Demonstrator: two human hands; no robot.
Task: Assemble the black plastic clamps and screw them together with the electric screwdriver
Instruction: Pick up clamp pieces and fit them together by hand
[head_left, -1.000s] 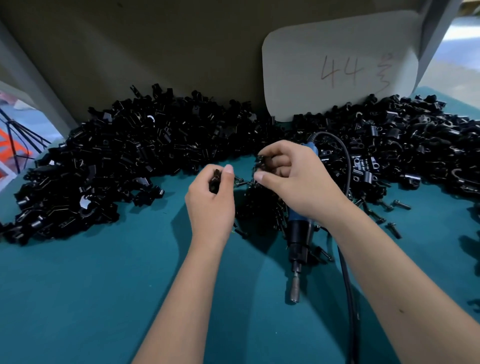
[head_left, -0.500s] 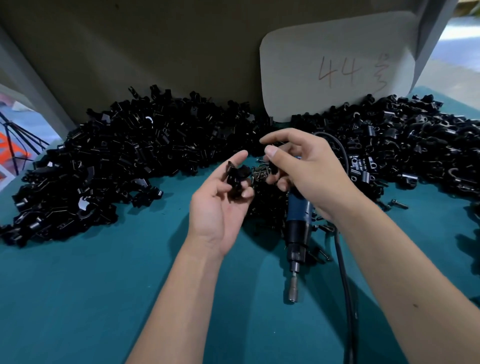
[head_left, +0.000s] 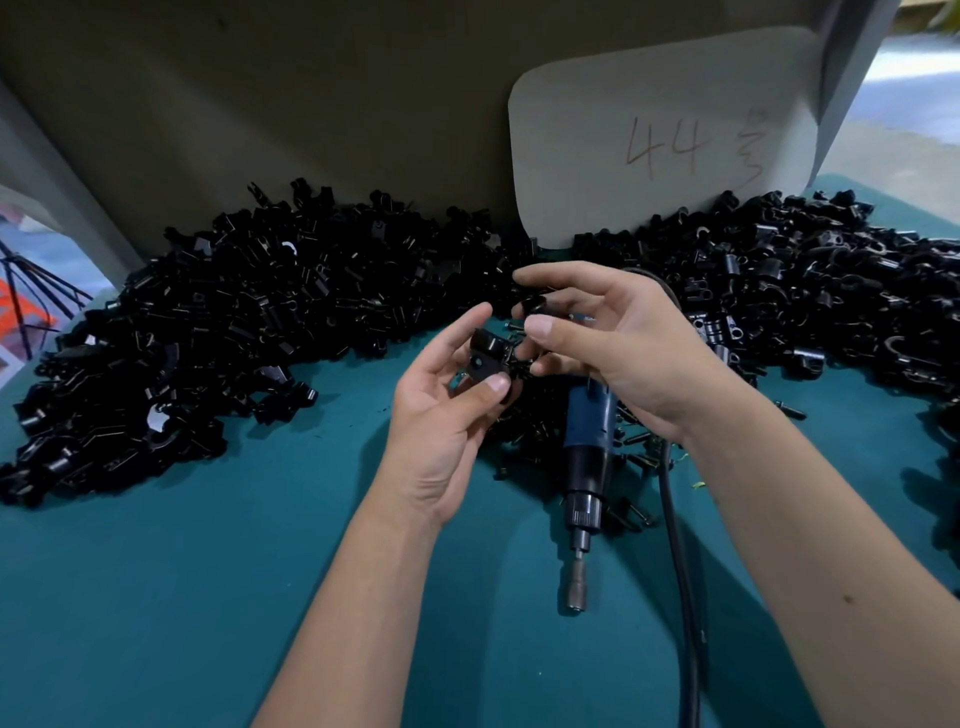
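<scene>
Brought closer together since a moment ago: left hand (head_left: 441, 415) pinching a clamp half (head_left: 485, 358), right hand (head_left: 618, 348) pinching its mate (head_left: 537, 304), just apart mid-worktop. Probably about to mate. Electric screwdriver (head_left: 584, 467) lying untouched on the teal worktop (head_left: 208, 571).

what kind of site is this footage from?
Probably a small factory assembly bench: bulk heaps of black plastic clamp parts, a corded electric screwdriver lying on the teal table, and a handwritten "44" card.
</scene>
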